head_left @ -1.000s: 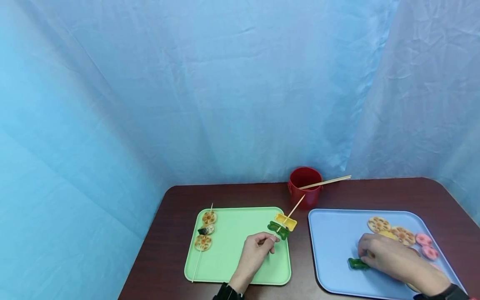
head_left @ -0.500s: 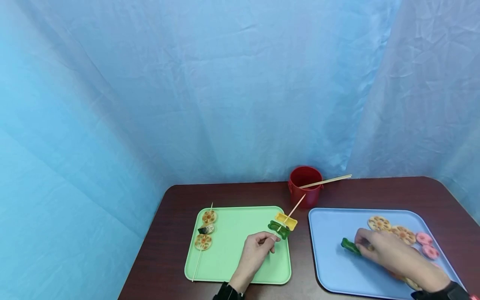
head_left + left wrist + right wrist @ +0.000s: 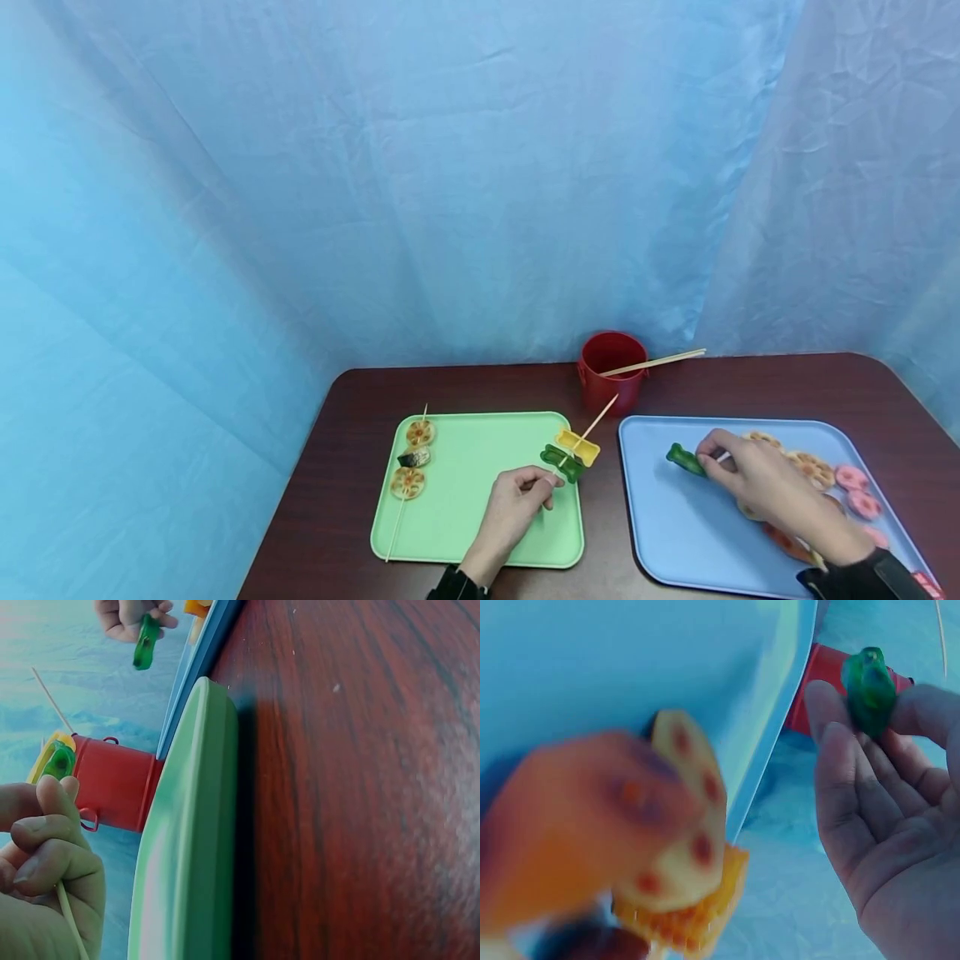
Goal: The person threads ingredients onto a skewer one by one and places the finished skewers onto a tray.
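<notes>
In the head view my left hand [image 3: 513, 504] pinches a bamboo skewer [image 3: 606, 407] over the right edge of the green tray [image 3: 487, 533]. Threaded on that skewer are a yellow block-shaped piece [image 3: 577, 447] and, nearer my fingers, a green pepper piece [image 3: 562, 463]. The skewer's lower end runs through my curled fingers in the left wrist view. Above the blue tray [image 3: 675, 550], my right hand [image 3: 768, 479] holds a second green pepper piece [image 3: 684, 459] between thumb and fingers. The right wrist view shows this held pepper [image 3: 870, 694] close up.
On the green tray's left lies a loaded skewer with lotus root slices [image 3: 407, 483] and a dark-edged piece [image 3: 414, 457]. A red bucket [image 3: 611, 396] with sticks [image 3: 660, 362] stands behind. Pink rings [image 3: 864, 505] and more lotus slices [image 3: 813, 471] lie on the blue tray.
My right hand has lifted the green pepper piece off the blue tray and carried it up and left. My left hand keeps its pinch on the skewer, nearly still.
</notes>
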Tool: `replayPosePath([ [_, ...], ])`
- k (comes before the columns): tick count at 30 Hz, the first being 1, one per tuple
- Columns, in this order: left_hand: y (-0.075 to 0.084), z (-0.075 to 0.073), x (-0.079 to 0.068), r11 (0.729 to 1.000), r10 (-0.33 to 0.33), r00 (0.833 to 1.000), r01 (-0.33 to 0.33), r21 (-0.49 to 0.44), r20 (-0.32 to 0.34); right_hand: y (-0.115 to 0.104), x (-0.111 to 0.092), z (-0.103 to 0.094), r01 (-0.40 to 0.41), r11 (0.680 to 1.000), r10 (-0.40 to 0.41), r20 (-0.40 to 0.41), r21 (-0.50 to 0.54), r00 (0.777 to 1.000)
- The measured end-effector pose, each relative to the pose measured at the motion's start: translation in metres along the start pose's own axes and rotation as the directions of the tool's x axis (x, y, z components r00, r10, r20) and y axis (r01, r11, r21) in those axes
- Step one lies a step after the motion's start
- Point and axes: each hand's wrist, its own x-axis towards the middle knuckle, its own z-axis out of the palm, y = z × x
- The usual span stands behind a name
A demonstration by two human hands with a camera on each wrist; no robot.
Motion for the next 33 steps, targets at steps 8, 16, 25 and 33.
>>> replayPosePath([
  [8, 0.0, 0.003, -0.001, 0.999, 0.05, 0.998, -0.049, -0.007, 0.03, -0.009, 0.008, 0.007, -0.052, 0.987, 0.068, -0.101, 0.151, 0.993],
  [16, 0.001, 0.007, -0.002, 0.996, 0.087, 0.994, -0.088, 0.017, 0.067, -0.02, 0.017, 0.011, -0.113, 0.894, 0.137, -0.023, 0.434, 0.99],
  [25, -0.004, 0.009, -0.004, 0.992, 0.116, 0.986, -0.122, 0.041, 0.123, -0.027, 0.025, 0.013, -0.188, 0.826, 0.214, 0.013, 0.532, 0.977],
  [33, -0.002, 0.011, -0.005, 0.994, 0.107, 0.985, -0.11, 0.02, 0.139, -0.028, 0.029, 0.013, -0.187, 0.819, 0.228, -0.008, 0.542, 0.974],
])
